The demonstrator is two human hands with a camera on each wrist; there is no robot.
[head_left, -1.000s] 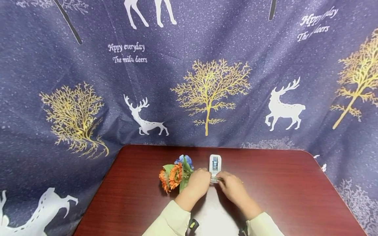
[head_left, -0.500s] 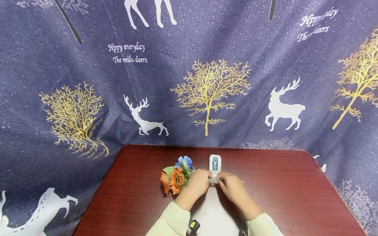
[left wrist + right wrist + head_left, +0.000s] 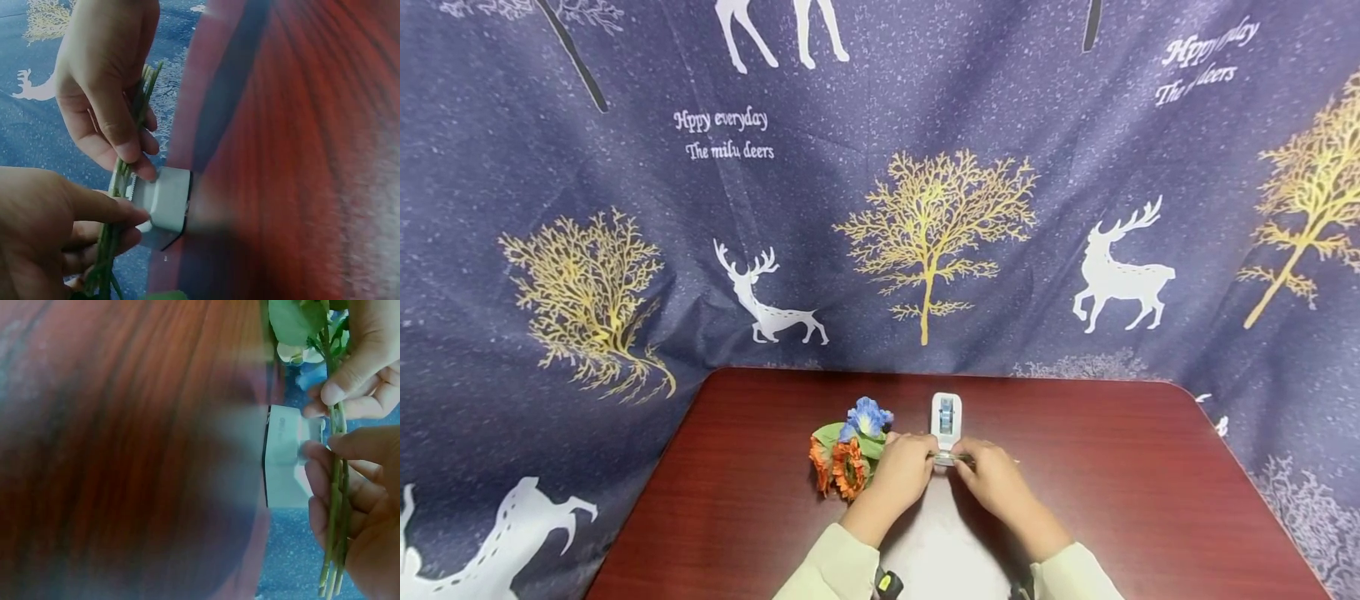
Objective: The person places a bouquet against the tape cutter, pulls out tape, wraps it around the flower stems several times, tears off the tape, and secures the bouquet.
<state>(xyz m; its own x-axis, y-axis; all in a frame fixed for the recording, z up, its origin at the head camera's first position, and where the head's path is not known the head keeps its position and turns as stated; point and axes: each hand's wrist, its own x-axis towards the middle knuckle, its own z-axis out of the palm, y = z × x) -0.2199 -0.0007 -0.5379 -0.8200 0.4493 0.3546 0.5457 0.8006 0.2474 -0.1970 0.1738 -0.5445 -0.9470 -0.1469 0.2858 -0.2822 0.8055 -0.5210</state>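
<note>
Both hands pinch a bunch of artificial flowers by its green stems (image 3: 337, 494), which lie crosswise over the near end of a white tape dispenser (image 3: 946, 402). My left hand (image 3: 906, 471) grips the stems just below the flower heads, its thumb and fingers on either side. Close by, my right hand (image 3: 996, 483) holds the stems nearer their cut ends. Between the two hands a shiny, clear patch shows on the stems, perhaps tape. An orange flower (image 3: 848, 467) and a blue flower (image 3: 867, 417) stick out left of my left hand.
The red-brown tabletop (image 3: 1105, 450) stretches to both sides, with a bright reflection near its front. Behind its far edge hangs a dark blue cloth (image 3: 1000, 100) printed with deer and trees.
The flower heads have rolled: the blue flower shows more fully and the orange ones sit slightly lower. Both hands stay near the same place, and the tape dispenser has not moved.
</note>
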